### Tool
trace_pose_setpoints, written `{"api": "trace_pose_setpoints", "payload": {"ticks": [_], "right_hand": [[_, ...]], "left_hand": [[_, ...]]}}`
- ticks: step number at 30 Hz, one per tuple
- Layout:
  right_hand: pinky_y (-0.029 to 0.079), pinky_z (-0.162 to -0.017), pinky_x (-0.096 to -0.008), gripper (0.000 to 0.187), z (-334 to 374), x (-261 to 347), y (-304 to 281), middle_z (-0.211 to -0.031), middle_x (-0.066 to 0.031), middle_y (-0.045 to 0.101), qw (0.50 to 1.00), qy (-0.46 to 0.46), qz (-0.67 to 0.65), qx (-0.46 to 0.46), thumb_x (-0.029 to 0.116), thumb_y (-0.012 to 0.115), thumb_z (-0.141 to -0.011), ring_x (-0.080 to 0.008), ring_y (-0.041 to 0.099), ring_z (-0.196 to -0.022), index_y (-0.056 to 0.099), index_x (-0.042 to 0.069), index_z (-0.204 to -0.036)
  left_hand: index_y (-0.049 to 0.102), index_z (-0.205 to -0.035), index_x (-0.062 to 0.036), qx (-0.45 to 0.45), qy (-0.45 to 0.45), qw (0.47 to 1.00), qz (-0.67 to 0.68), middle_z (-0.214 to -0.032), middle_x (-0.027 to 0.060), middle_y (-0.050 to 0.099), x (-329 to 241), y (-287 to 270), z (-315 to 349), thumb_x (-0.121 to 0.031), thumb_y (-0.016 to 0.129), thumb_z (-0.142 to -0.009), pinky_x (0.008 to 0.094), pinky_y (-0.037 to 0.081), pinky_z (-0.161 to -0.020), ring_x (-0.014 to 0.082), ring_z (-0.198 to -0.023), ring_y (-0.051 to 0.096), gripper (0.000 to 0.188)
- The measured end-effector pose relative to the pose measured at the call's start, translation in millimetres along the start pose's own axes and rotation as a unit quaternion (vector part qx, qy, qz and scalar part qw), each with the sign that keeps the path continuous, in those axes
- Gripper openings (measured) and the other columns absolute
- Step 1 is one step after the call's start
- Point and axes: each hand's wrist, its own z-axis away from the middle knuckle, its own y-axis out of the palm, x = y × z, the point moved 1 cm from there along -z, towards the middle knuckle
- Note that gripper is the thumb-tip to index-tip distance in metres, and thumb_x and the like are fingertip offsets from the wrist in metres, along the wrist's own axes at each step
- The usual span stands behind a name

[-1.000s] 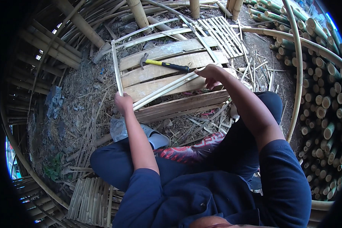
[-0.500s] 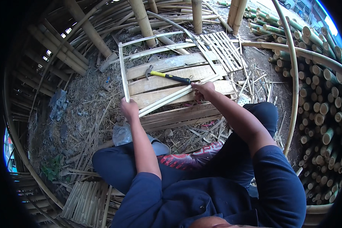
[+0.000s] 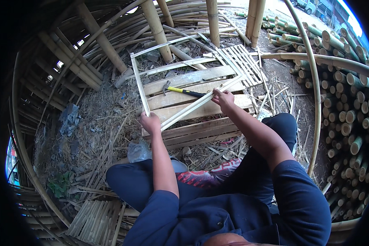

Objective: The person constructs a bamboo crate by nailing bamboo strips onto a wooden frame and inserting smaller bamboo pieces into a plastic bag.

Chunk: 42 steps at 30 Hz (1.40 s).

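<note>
Both my hands hold a light frame of pale bamboo strips [image 3: 139, 84], tilted over a low slatted wooden platform [image 3: 192, 76]. My left hand [image 3: 151, 123] is closed around its near left corner, where the side strip meets the near edge. Farther right, my right hand [image 3: 223, 101] pinches the near strips, fingers on top. Beneath the frame, a claw hammer [image 3: 180, 90] with a yellow and black handle lies on the boards, its head to the left. The near strips cover the end of its handle.
Beyond the platform's right corner lies a slatted bamboo panel [image 3: 242, 61]. Cut bamboo poles [image 3: 348, 110] are stacked at the right, and a curved pole [image 3: 314, 86] stands before them. Upright posts [image 3: 156, 30] rise behind. A clear plastic bag [image 3: 138, 152] sits near my left knee.
The whole view has shifted a little. My right hand's fingers have moved up onto the near strips, which now hide the hammer's handle end. My left hand keeps its hold on the corner.
</note>
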Motion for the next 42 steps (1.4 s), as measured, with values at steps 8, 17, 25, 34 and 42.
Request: {"api": "trace_pose_setpoints", "payload": {"ticks": [8, 17, 25, 34, 42], "right_hand": [[0.062, -0.077, -0.0347, 0.04, -38, 29, -35, -0.113, -0.017, 0.067, 0.995, -0.05, -0.002, 0.082, 0.02, 0.069, -0.101, -0.0258, 0.072, -0.099, 0.051, 0.0, -0.13], [0.064, -0.09, -0.0554, 0.032, -12, 97, 1, -0.106, -0.0249, 0.064, 0.96, -0.166, -0.189, 0.125, 0.011, 0.055, -0.107, -0.0367, 0.072, -0.095, 0.033, 0.001, -0.127], [0.064, -0.074, -0.0424, 0.015, 32, 173, 36, -0.092, -0.014, 0.067, 0.939, -0.255, -0.044, 0.226, 0.013, 0.054, -0.108, -0.0243, 0.071, -0.078, 0.048, 0.002, -0.116], [0.061, -0.076, -0.0358, 0.016, 68, 268, 65, -0.094, -0.0091, 0.068, 0.886, -0.298, 0.116, 0.337, 0.017, 0.053, -0.109, -0.0191, 0.071, -0.082, 0.053, 0.002, -0.115], [0.063, -0.081, -0.0364, 0.021, 137, 344, 122, -0.094, -0.0077, 0.068, 0.789, -0.375, 0.291, 0.39, 0.019, 0.056, -0.108, -0.0147, 0.068, -0.082, 0.054, 0.002, -0.12]], "left_hand": [[0.056, -0.122, 0.0051, -0.011, 0.006, 0.992, 0.125, -0.118, 0.0241, 0.062, -53, 10, 27, -0.011, 0.063, -0.096, 0.0468, 0.049, -0.097, 0.0409, -0.112, 0.062, 0.031], [0.052, -0.13, 0.0055, 0.018, -0.059, 0.954, 0.294, -0.121, 0.0204, 0.063, -58, 39, 60, -0.007, 0.066, -0.093, 0.0422, 0.047, -0.1, 0.033, -0.111, 0.063, 0.041], [0.047, -0.129, 0.0003, 0.069, -0.149, 0.9, 0.404, -0.113, 0.0099, 0.059, -53, 67, 88, -0.004, 0.066, -0.093, 0.0336, 0.05, -0.089, 0.0172, -0.097, 0.061, 0.041], [0.047, -0.129, -0.0001, 0.158, -0.179, 0.863, 0.444, -0.121, 0.0139, 0.06, -93, 70, 143, -0.013, 0.07, -0.098, 0.035, 0.053, -0.089, 0.0183, -0.104, 0.062, 0.041], [0.056, -0.133, -0.0047, 0.504, -0.15, 0.647, 0.553, -0.133, 0.0074, 0.06, -130, 44, 166, -0.017, 0.061, -0.101, 0.0386, 0.048, -0.101, 0.0205, -0.129, 0.056, 0.035]]}}
